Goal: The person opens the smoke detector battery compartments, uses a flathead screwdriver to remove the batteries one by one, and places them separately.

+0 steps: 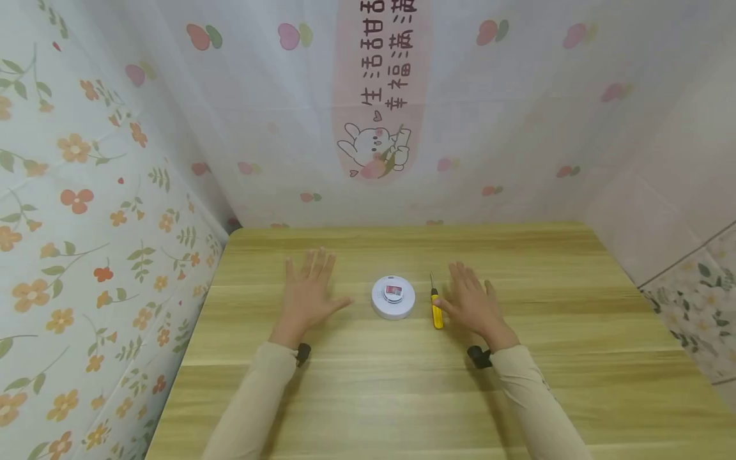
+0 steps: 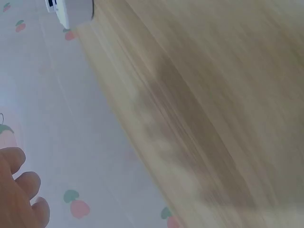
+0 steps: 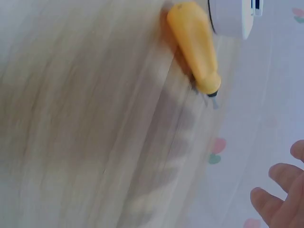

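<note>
A round white smoke detector [image 1: 393, 310] with a red-and-white label lies near the middle of the table. Just right of it is a screwdriver [image 1: 437, 313] with a yellow handle, its tip toward the far edge. My left hand [image 1: 307, 295] is left of the detector, fingers spread and holding nothing. On the other side, my right hand [image 1: 473, 301] is extended too; its thumb overlaps the handle in the head view. The right wrist view shows the yellow handle [image 3: 194, 45] ungripped. Part of the detector [image 2: 76, 12] shows at the top of the left wrist view.
The wooden table [image 1: 368, 396] ends at a patterned curtain [image 1: 276, 128] behind. A floral curtain [image 1: 86, 255] hangs along the left side. Dark straps [image 1: 478, 356] circle both wrists at the sleeves.
</note>
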Motion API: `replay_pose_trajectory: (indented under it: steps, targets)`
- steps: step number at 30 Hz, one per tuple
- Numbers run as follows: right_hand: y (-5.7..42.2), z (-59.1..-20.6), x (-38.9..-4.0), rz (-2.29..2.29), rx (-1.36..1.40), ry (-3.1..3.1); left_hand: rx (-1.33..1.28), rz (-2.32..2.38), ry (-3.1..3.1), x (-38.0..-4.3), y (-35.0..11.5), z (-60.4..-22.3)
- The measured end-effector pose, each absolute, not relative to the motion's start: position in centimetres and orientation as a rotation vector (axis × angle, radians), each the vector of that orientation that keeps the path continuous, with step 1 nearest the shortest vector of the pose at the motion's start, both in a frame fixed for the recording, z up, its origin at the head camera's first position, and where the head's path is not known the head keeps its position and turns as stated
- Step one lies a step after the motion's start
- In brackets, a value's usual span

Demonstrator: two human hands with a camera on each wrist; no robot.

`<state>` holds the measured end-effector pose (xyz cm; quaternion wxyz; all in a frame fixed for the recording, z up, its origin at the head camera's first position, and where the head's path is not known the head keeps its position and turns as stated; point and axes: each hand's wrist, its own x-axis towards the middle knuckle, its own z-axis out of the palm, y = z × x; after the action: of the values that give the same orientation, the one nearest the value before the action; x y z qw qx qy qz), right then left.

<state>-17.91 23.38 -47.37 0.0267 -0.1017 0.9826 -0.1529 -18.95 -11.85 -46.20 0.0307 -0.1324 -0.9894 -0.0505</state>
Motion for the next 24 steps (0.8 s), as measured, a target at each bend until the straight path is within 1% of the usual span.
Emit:
replay_pose_trajectory:
  steps: [7, 13, 20, 24]
  targets:
    - [22.0, -47.2, -18.1, -0.465, -0.358, 3.010, -0.461, -0.173, -3.076, -19.5, -10.4, -46.7]
    - [20.8, -47.5, -17.9, -0.470, -0.435, 3.039, -0.493, -0.269, -3.070, -19.1, -9.1, -47.3]
    - [19.4, -48.0, -17.7, -0.542, -0.455, 3.034, -0.546, -0.557, -3.093, -18.3, -7.5, -48.1]
    - [18.8, -48.1, -17.9, -0.643, -0.474, 3.002, -0.552, -0.728, -3.083, -18.4, -6.7, -48.6]
